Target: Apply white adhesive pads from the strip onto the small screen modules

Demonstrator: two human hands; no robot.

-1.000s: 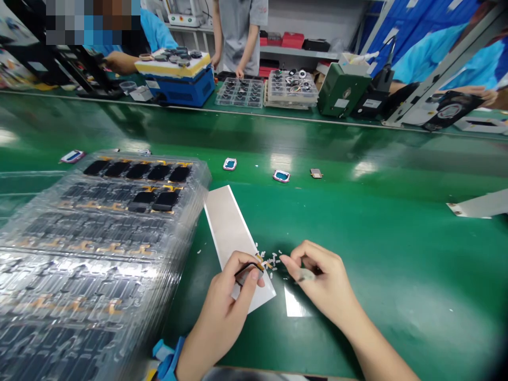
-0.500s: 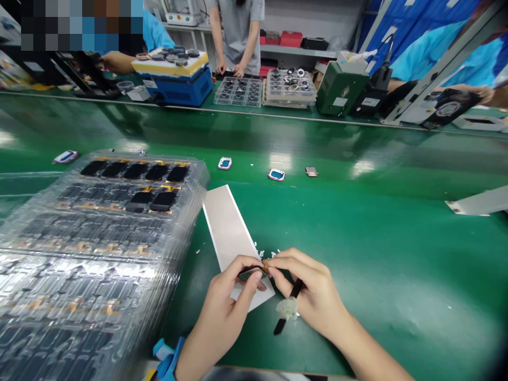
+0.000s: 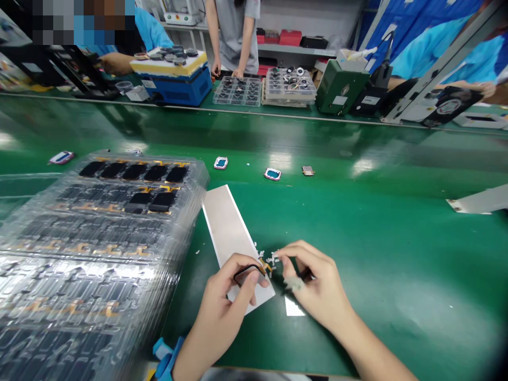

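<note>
My left hand [image 3: 226,301] grips black tweezers [image 3: 248,270], and a small orange flex piece [image 3: 264,267] sits at their tip. My right hand [image 3: 317,283] is closed around a black tool [image 3: 296,280] with a whitish wad on it, and its shaft is mostly hidden by my fingers. Between my hands lie small white scraps [image 3: 270,259] on the green mat [image 3: 377,254]. Under my left hand is a long white paper strip [image 3: 228,233]. To its left stands a stack of clear plastic trays [image 3: 99,233] holding black parts with orange flex tails.
Small framed parts [image 3: 221,163] [image 3: 272,174] lie beyond the strip. Across the bench are a blue machine [image 3: 172,79], parts trays [image 3: 237,90], and a green device [image 3: 341,87]. A co-worker [image 3: 234,32] stands behind them. A white board [image 3: 480,201] lies at right.
My right hand has moved right, away from the tweezers tip, and its fingers no longer touch the orange piece. The black tool is now mostly hidden in that hand.
</note>
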